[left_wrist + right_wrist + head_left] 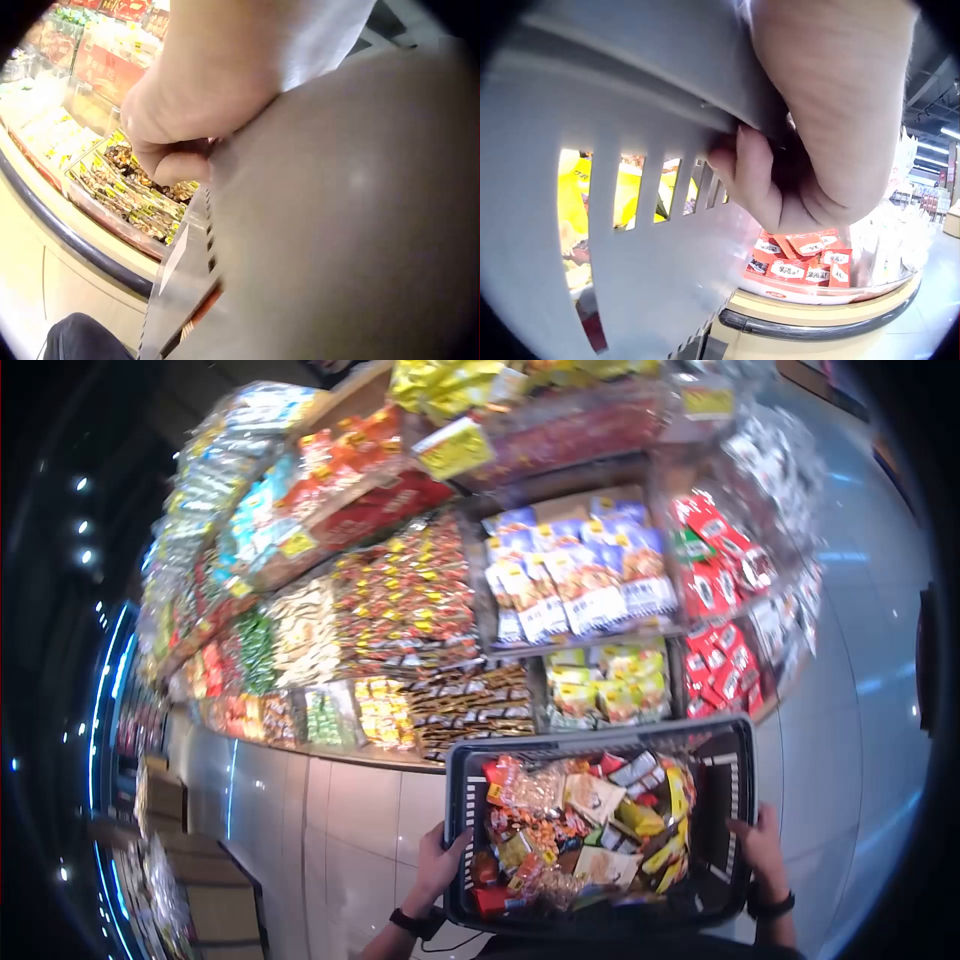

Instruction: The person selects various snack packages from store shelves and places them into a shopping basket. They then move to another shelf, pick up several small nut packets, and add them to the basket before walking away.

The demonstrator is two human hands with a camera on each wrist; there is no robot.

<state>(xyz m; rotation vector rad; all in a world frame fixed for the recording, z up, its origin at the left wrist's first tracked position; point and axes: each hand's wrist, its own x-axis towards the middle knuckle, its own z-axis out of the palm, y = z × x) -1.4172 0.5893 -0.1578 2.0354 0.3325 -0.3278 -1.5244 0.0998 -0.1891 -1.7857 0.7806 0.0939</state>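
A dark grey shopping basket [742, 760] is held up in front of the body, heaped with packaged snacks [590, 830]. My left hand [438, 863] grips its left side, fingers curled at the rim. On the opposite side my right hand [765, 855] does the same. The left wrist view shows thumb and fingers closing on the edge beside the basket's smooth side [322, 217]. In the right wrist view, curled fingers [754, 169] tuck under the rim above the slotted basket wall [667, 270].
A tiered snack display curves ahead, with purple-and-white bags [590, 575], red packets [725, 660] and brown-wrapped sweets [475, 710] in bins. Its dark bumper rail [817, 330] runs along the lower edge. Tiled floor [350, 840] shows at left; low brown stands [210, 890] are at the lower left.
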